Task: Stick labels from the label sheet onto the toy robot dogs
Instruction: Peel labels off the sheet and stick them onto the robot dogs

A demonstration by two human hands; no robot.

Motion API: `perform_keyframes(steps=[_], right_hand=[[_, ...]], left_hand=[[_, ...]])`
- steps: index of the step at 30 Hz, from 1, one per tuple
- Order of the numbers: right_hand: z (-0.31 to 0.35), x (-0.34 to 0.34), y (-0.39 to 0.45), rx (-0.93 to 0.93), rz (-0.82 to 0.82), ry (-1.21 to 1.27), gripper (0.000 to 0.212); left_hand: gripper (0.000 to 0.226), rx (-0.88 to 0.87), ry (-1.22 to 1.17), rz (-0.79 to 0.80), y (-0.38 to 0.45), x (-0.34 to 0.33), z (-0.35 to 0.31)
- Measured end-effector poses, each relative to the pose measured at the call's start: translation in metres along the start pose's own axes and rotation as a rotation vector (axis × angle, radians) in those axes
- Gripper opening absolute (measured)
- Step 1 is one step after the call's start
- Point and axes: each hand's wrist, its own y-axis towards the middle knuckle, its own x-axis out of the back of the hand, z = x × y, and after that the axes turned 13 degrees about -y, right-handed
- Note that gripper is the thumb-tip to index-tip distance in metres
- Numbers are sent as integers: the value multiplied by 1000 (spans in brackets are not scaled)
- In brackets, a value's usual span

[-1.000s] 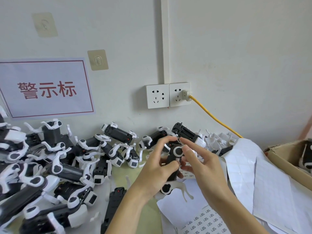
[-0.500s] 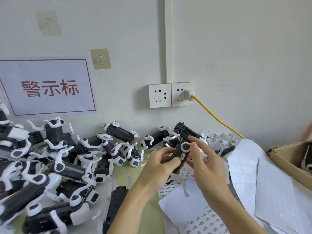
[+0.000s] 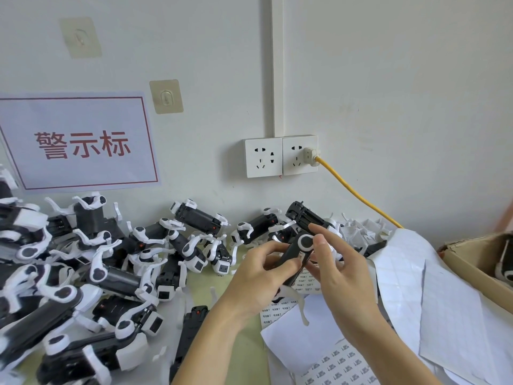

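Both hands' fingers pinch one toy robot dog [image 3: 294,257]; cardboard box [image 3: 472,262] at rt holds another dog [image 3: 505,269].

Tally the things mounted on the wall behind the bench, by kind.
Adhesive hooks: 2
Socket plates: 2
Printed sign: 1
Cable conduit: 1
Plugged-in yellow cable: 1
Total: 7

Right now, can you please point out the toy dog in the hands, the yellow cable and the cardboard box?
toy dog [image 3: 294,258], head view, on its black body between the hands.
yellow cable [image 3: 358,193], head view, on its middle stretch along the wall.
cardboard box [image 3: 469,262], head view, on its near wall.
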Motion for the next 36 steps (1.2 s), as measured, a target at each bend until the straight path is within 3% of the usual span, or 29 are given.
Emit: perform_keyframes(steps=[8, 11, 16, 22, 28, 32, 36], right_hand=[[-2, 4, 5, -90, -104, 109, 27], [-3, 4, 7, -135, -164, 170, 29], [-1, 4, 7, -162, -243, 227, 20], [-1, 7, 6, -196, -149, 164, 24], [-2, 8, 3, -231, 19, 207, 23], [2, 6, 0, -161, 75, 71, 50], [8, 7, -2, -62, 77, -56, 31]], left_hand=[[31, 145, -259, -200, 4, 5, -1], [23, 248, -427, -157, 2, 7, -1], [17, 123, -449, -213, 6, 3, -3], [33, -4, -479, -404, 7, 4, -5], [33, -2, -553, -453, 7, 8, -3], [27, -49, -577, -471, 8, 6, -3], [23, -67, -590, -512, 10, 8, -2]])
